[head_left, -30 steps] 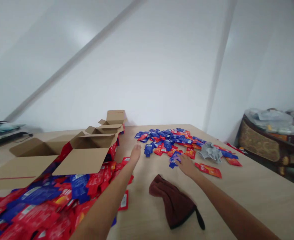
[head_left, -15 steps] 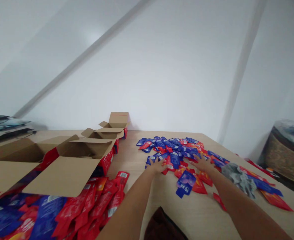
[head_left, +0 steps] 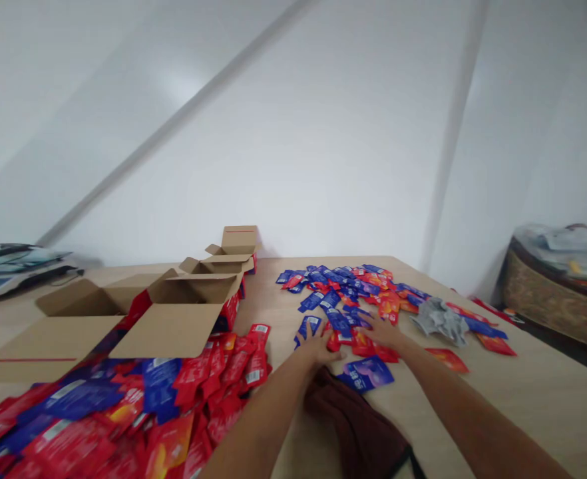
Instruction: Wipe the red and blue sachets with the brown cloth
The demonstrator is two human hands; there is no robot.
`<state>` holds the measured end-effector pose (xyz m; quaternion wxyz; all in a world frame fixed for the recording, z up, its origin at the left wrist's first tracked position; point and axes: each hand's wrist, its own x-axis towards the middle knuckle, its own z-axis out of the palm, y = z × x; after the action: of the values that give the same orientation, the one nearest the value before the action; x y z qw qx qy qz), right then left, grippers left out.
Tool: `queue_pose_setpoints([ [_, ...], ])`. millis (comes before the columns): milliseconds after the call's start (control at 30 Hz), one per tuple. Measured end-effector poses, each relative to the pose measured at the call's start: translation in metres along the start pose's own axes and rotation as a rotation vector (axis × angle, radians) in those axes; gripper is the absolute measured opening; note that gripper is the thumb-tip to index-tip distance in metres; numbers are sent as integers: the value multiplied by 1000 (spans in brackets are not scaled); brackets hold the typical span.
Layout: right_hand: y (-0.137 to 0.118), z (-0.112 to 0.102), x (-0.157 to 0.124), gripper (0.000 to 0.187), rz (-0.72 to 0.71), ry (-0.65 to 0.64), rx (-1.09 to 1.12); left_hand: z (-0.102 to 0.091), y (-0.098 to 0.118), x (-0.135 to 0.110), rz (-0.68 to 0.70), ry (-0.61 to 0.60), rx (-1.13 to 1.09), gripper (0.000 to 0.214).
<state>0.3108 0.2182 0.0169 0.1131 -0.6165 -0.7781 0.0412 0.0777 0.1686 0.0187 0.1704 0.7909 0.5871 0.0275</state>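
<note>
My left hand (head_left: 316,347) lies with spread fingers on the near left edge of a loose spread of blue and red packets (head_left: 341,273). Its fingertips touch a blue packet (head_left: 307,327). My right hand (head_left: 382,331), fingers also apart, rests over red and blue packets on the right side of the spread. Between the hands lie more packets, some partly covered by my fingers. Just below them a larger blue packet (head_left: 371,374) lies flat, close to a dark brown cloth item (head_left: 356,426) with black trim.
Open cardboard boxes (head_left: 166,330) stand in a row on the left. A heap of red and blue packets (head_left: 98,419) lies in front of them. Grey crumpled material (head_left: 440,319) sits at right among packets. Beyond the table's right edge is a patterned brown piece (head_left: 553,293).
Both hands have drawn nearer to me, with several packets shifted the same way. More of the brown cloth item shows. The camera view has turned somewhat.
</note>
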Motion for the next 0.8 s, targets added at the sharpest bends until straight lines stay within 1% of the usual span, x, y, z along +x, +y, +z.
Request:
queue_pose_setpoints([
  [67,-15,-12,-18,49,-4,14,17,-2,7,-26,41,133,17,75],
  [100,-23,-16,-29,47,-11,18,26,-3,10,-41,83,201,23,66],
  [133,-32,-19,-41,47,-19,18,35,-3,13,-56,145,238,24,58],
  [167,-41,-21,-55,47,-26,9,43,-2,16,-71,216,231,21,54],
  [233,-57,-22,-87,49,-54,-22,60,1,19,-103,349,125,24,54],
  [300,-69,-20,-120,51,-94,-49,69,3,19,-134,406,27,64,58],
  [367,-75,-17,-148,51,-115,-65,61,1,16,-160,381,-13,137,57],
  [400,-76,-16,-159,51,-114,-69,56,-3,14,-171,364,-54,175,56],
  [433,-75,-15,-167,50,-106,-76,51,-8,12,-179,353,-130,209,57],
  [467,-73,-15,-172,49,-102,-84,50,-13,9,-184,344,-232,234,58],
  [500,-69,-14,-175,48,-104,-89,52,-20,7,-187,337,-335,246,58],
  [533,-66,-14,-174,47,-114,-89,53,-25,5,-186,328,-408,248,58],
  [567,-62,-13,-172,46,-126,-84,52,-31,3,-182,314,-426,238,57],
  [600,-59,-12,-167,45,-137,-74,50,-35,1,-175,297,-393,221,57],
  [667,-53,-11,-151,43,-157,-50,53,-42,-4,-151,265,-246,179,55],
  [733,-51,-13,-126,40,-163,-51,51,-49,-9,-118,235,-127,140,52],
  [800,-50,-17,-93,35,-174,-61,40,-60,-16,-79,172,-34,99,48],
])
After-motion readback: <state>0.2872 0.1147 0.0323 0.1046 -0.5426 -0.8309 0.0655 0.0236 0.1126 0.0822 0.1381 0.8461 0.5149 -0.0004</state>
